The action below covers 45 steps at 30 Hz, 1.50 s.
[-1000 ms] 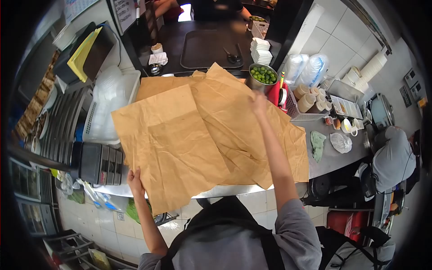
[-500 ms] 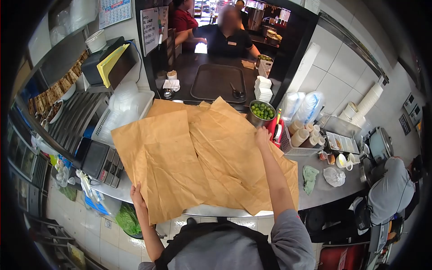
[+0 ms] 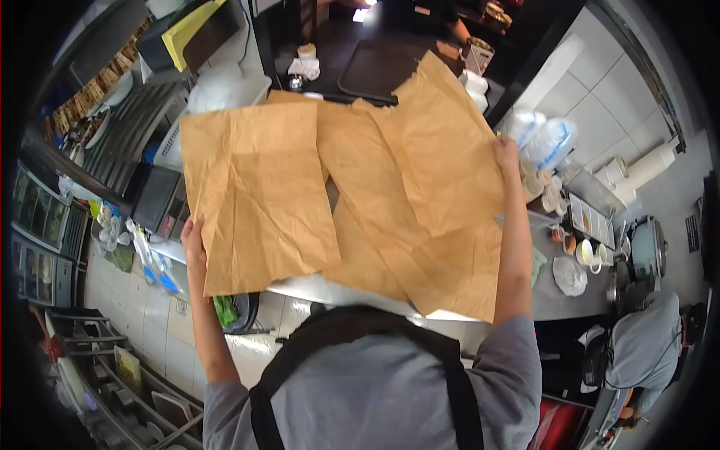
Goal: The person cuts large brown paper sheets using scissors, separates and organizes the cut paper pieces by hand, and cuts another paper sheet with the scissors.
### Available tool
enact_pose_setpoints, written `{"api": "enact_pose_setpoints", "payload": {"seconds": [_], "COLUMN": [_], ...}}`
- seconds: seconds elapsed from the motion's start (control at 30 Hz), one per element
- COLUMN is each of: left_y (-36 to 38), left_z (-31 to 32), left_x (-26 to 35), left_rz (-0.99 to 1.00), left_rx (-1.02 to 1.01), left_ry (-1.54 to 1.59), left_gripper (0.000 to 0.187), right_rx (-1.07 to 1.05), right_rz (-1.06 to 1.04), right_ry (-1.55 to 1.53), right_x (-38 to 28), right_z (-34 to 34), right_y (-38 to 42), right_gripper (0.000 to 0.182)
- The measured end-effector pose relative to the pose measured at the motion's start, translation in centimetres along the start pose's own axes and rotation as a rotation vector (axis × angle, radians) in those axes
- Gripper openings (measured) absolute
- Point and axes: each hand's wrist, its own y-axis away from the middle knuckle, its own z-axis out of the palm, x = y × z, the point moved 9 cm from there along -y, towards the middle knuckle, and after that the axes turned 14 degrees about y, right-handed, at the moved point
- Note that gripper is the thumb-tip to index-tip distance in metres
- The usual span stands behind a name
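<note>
Several large sheets of crumpled brown paper (image 3: 337, 187) are spread over a steel counter (image 3: 559, 292) and partly lifted off it. My left hand (image 3: 193, 241) grips the lower left edge of the left sheet (image 3: 251, 187). My right hand (image 3: 507, 152) holds the right edge of the upper right sheet (image 3: 442, 142), which is raised and covers the back of the counter. Both arms are stretched out in front of me. The sheets overlap and hide most of the counter top.
A dark tray (image 3: 375, 67) lies on the pass behind the paper. White cups and containers (image 3: 577, 225) crowd the counter's right end, beside a white plastic bag (image 3: 568, 276). A person in grey (image 3: 645, 345) crouches at the right. A register (image 3: 159, 196) stands left.
Both hands have raised the paper sheets off the counter. The right sheet now stands higher and hides the bowl of green limes. The view has tilted down.
</note>
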Motion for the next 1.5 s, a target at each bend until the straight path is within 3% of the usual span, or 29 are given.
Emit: {"api": "enact_pose_setpoints", "payload": {"seconds": [0.17,0.3,0.43,0.5,0.63,0.83,0.9,1.03,1.13,1.23,1.33,1.4,1.43,1.5], "left_y": [-0.8,1.4,3.8,4.6,5.1,4.1,4.3,3.9,5.3,5.4,6.0,6.2,6.1,5.9], "left_z": [-2.1,-2.0,-0.3,-0.3,-1.5,-6.8,-5.8,-6.9,-4.5,-2.3,-0.1,-0.5,-0.6,-1.2], "left_x": [-0.9,-1.0,-1.3,-1.3,-1.6,-3.5,-3.3,-3.6,-3.1,-3.1,-2.5,-2.0,-1.8,-2.0], "left_rz": [-0.065,-0.056,-0.067,-0.071,-0.067,-0.067,-0.083,-0.048,-0.058,-0.088,-0.066,-0.058,-0.052,-0.066], "left_rx": [0.063,0.097,0.112,0.129,0.225,0.204,0.196,0.270,0.319,0.254,0.183,0.189,0.189,0.236], "left_ry": [0.126,0.158,0.190,0.176,0.135,0.106,0.152,0.084,0.109,0.102,0.115,0.040,0.005,0.070], "left_gripper": [0.022,0.025,0.027,0.027,0.026,0.046,0.047,0.044,0.043,0.042,0.041,0.039,0.039,0.038], "right_rx": [-0.166,-0.298,-0.396,-0.362,-0.479,-0.410,-0.500,-0.605,-0.702,-0.577,-0.458,-0.313,-0.408,-0.289], "right_rz": [0.057,0.037,0.016,-0.077,-0.047,0.175,0.160,0.274,0.167,0.160,-0.040,-0.264,-0.117,-0.251], "right_ry": [-0.362,-0.619,-0.611,-0.360,0.097,0.069,0.040,0.294,0.037,0.065,-0.178,0.087,0.012,-0.073], "right_x": [1.1,-2.6,-4.9,-6.5,-9.9,-10.3,-8.9,-10.2,-7.7,-10.3,-10.3,-12.7,-12.9,-14.6], "right_z": [3.7,9.1,17.4,19.7,21.5,20.7,23.9,19.4,25.1,18.9,22.3,19.0,16.2,11.1], "right_y": [-0.7,0.7,1.6,1.9,3.2,2.9,2.5,3.5,2.5,3.2,1.2,-0.1,-0.1,-1.8], "right_gripper": [0.008,0.006,0.009,0.017,0.032,0.064,0.074,0.083,0.080,0.076,0.062,0.042,0.039,0.030]}}
